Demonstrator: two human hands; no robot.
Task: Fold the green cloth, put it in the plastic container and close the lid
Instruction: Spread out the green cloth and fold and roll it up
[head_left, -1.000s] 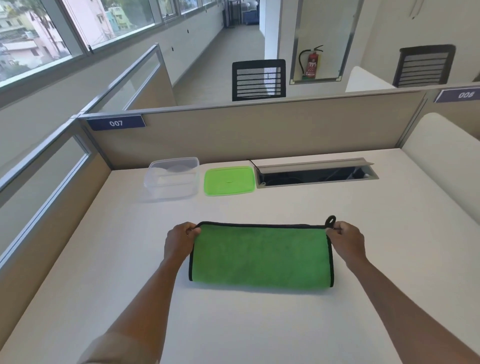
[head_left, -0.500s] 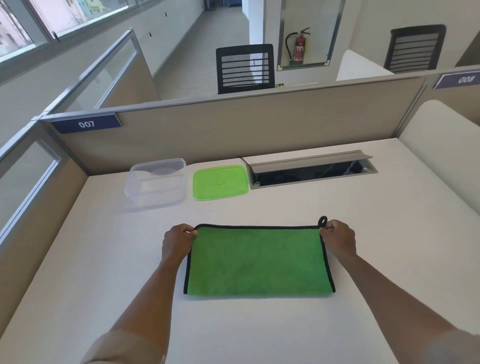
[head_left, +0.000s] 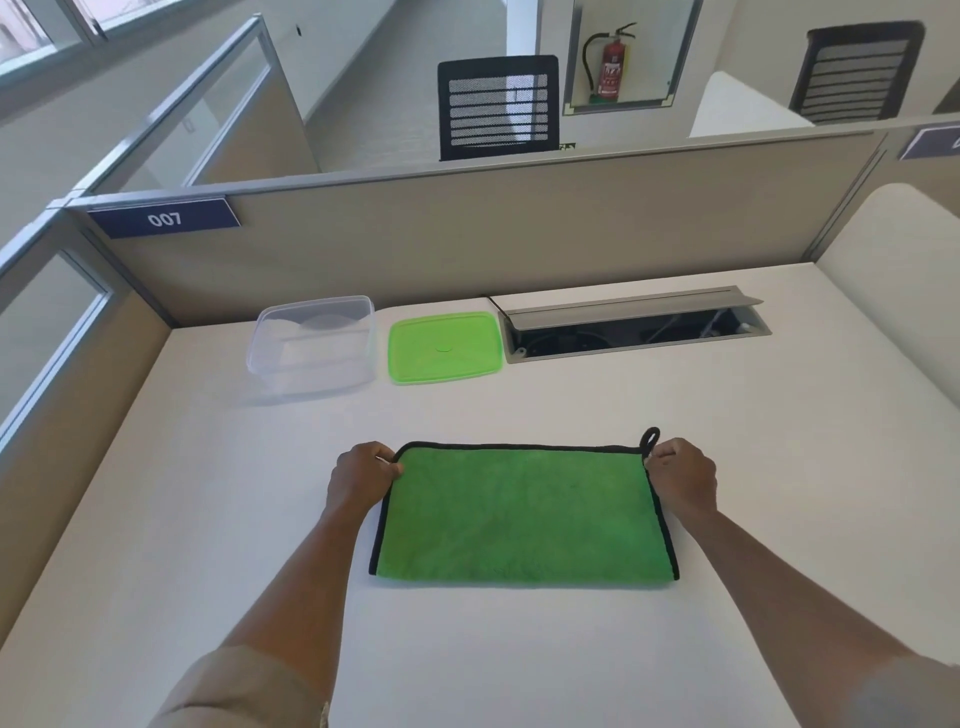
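1. Head view, the cloth: the green cloth is being held flat on the white desk, already doubled over once, its rounded fold lying along the near edge and its black-bound edges being lined up along the far side. A small black hanging loop is being left sticking up at the far right corner.

2. Head view, the hands: the far left corner is being pinched by the left hand, fingers curled shut on the binding; the far right corner, just below the loop, is being gripped in the same way by the right hand.

3. Head view, the container: the clear plastic container is being left open and empty at the back of the desk, well apart from the cloth. The green lid is lying flat just beside it on its right, next to the open cable tray.

4. Progress, as judged: 1 fold is being completed. The cloth is looking too wide for the container, so at least 1 further fold is being called for. Placing it inside and pressing the lid on are not yet begun.
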